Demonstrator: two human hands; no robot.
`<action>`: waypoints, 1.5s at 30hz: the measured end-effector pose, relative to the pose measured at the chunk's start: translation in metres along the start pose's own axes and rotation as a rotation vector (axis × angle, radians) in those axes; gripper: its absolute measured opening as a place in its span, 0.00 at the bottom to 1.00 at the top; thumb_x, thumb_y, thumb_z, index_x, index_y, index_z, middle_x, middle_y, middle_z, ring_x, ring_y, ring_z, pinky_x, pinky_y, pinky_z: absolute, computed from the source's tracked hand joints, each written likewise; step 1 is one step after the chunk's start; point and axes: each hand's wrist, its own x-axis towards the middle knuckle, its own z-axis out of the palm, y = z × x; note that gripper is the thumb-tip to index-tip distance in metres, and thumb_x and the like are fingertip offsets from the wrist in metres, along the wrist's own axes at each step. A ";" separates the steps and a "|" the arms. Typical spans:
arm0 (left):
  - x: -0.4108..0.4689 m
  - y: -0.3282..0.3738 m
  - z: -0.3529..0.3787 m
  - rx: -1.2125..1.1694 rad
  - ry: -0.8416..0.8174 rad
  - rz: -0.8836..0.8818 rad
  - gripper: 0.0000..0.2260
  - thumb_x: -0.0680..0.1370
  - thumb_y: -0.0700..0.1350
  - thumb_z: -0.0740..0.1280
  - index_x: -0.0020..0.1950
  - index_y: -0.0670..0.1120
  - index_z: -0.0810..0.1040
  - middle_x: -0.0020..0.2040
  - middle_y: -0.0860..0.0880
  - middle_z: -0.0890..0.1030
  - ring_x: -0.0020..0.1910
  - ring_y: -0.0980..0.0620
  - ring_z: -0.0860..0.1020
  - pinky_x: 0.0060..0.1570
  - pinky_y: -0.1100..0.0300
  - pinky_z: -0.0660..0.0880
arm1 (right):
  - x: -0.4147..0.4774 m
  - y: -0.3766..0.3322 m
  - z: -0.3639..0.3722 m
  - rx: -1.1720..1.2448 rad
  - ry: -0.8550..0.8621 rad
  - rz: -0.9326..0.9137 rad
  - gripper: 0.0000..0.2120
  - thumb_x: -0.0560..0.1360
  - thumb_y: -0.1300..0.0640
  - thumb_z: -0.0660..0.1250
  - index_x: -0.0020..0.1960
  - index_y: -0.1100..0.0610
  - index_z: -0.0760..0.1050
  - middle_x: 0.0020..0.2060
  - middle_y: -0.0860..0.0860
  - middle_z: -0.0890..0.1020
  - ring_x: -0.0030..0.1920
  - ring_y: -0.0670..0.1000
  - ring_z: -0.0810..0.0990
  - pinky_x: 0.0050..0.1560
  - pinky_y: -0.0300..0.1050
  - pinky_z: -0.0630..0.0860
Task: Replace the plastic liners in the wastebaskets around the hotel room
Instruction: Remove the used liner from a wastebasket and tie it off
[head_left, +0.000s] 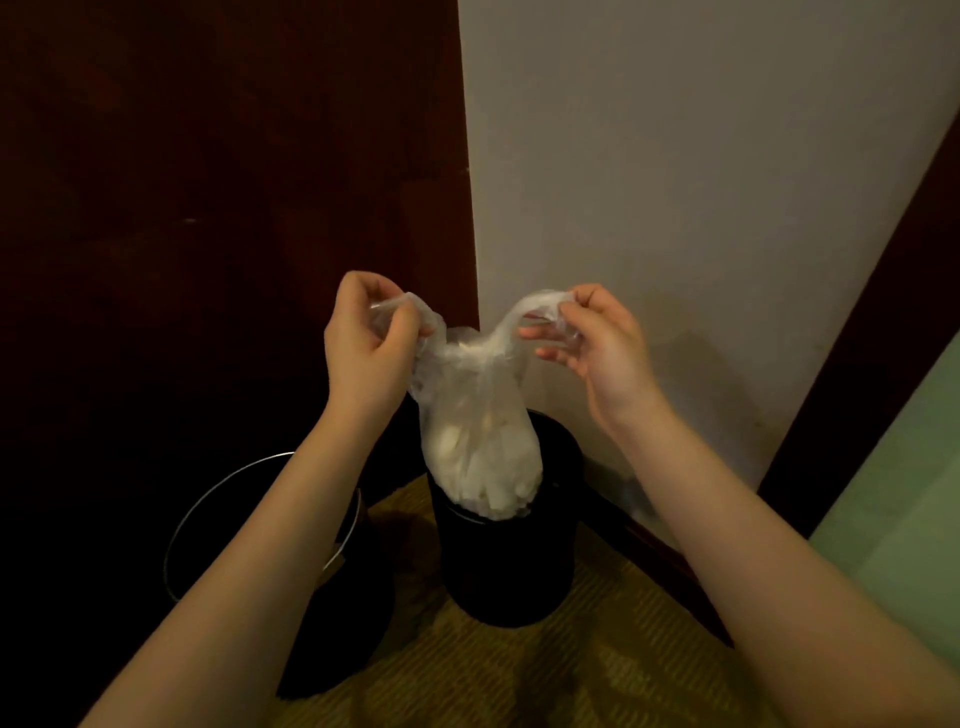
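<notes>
The floor is a carpet (519, 670) with an olive-yellow ribbed pattern, running into a corner of the room. A dark wood panel (208, 182) fills the left side and meets a plain beige wall (675, 182). A dark wood trim (857, 364) slants down the right, with a pale green surface (914, 493) beyond it.

Two black wastebaskets stand on the carpet, close together. The left wastebasket (218, 483) has a thin metal rim; a forearm hides most of its inside, and I cannot tell what it holds. The right wastebasket (509, 566) stands nearer the wall. A clear plastic liner (478, 395) is raised above it, the bulging lower end at the basket's mouth, packed with crumpled white paper (483, 473).

The left hand (369, 338) has its fingers curled around one gathered top corner of the liner. The right hand (597, 343) pinches the other corner between thumb and forefinger, its remaining fingers loosely extended.
</notes>
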 end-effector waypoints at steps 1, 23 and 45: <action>0.000 0.005 -0.004 0.012 -0.006 0.013 0.06 0.75 0.40 0.63 0.44 0.51 0.69 0.40 0.47 0.77 0.38 0.44 0.78 0.37 0.50 0.77 | -0.003 -0.002 0.003 -0.007 -0.014 -0.013 0.12 0.80 0.66 0.57 0.40 0.54 0.67 0.38 0.53 0.81 0.36 0.48 0.83 0.36 0.38 0.74; -0.012 0.006 -0.040 0.550 -0.551 -0.129 0.02 0.77 0.42 0.64 0.48 0.48 0.73 0.43 0.51 0.76 0.40 0.56 0.75 0.36 0.63 0.73 | -0.080 0.077 0.052 -1.179 -0.772 0.109 0.07 0.77 0.51 0.66 0.54 0.50 0.78 0.49 0.50 0.81 0.49 0.52 0.80 0.50 0.52 0.79; -0.100 -0.136 -0.069 1.341 -1.698 -0.865 0.22 0.74 0.48 0.72 0.66 0.43 0.74 0.55 0.47 0.80 0.50 0.52 0.77 0.42 0.61 0.72 | -0.123 0.191 0.071 -1.222 -1.043 0.347 0.14 0.76 0.53 0.67 0.61 0.55 0.75 0.55 0.53 0.80 0.55 0.54 0.79 0.50 0.46 0.76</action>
